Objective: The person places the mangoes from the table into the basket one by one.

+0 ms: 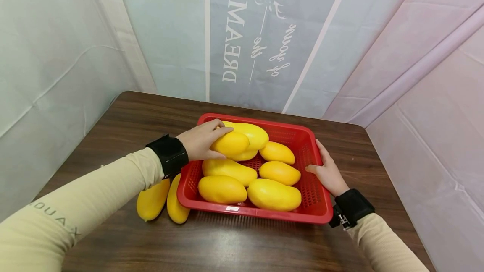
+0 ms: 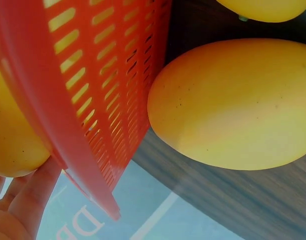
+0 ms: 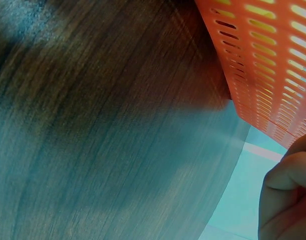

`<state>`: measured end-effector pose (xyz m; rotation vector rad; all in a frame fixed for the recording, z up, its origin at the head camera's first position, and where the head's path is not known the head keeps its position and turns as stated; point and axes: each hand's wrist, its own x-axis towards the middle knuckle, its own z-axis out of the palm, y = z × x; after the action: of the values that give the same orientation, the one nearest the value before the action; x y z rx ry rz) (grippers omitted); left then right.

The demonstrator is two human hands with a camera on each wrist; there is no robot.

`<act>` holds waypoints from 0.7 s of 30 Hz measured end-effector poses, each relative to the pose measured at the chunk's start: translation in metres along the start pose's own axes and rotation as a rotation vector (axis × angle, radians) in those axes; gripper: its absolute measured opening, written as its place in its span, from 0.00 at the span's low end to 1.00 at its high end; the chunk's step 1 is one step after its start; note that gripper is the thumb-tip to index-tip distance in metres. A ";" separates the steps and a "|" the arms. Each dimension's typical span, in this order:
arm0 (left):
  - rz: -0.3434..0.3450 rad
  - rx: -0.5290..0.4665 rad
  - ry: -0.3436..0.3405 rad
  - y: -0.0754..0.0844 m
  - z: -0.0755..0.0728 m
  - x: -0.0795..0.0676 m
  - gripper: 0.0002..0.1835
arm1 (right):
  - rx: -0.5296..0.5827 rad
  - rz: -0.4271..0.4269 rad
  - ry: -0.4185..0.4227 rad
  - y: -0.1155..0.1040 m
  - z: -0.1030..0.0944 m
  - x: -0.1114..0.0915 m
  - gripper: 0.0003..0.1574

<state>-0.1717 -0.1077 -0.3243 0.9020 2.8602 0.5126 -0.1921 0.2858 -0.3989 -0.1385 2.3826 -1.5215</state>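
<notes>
The mangoes [image 1: 274,195] look smooth and glossy, the basket [image 1: 302,217] shiny plastic, the tabletop [image 1: 242,247] satiny wood.

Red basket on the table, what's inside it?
Yellow mangoes lie inside the red basket, the left hand gripping one mango at its far-left corner. Both partly cover mangoes beneath and behind; fruit hides much of the basket's floor.

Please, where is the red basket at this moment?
In the head view, the red basket is near the middle of the brown table, immediately to the right of two loose yellow mangoes.
</notes>
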 end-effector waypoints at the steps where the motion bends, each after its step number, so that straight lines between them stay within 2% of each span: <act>1: 0.007 0.005 -0.005 0.000 0.000 0.000 0.42 | 0.001 0.000 0.000 0.000 0.000 0.000 0.57; 12: 0.045 -0.006 -0.007 -0.001 0.006 0.000 0.41 | 0.000 -0.008 0.004 0.000 0.000 0.000 0.57; 21: -0.005 -0.052 -0.063 0.001 0.006 0.001 0.37 | 0.003 -0.009 0.004 0.000 0.000 0.000 0.57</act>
<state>-0.1705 -0.1048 -0.3297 0.8864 2.7788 0.5447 -0.1920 0.2857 -0.3992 -0.1453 2.3863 -1.5307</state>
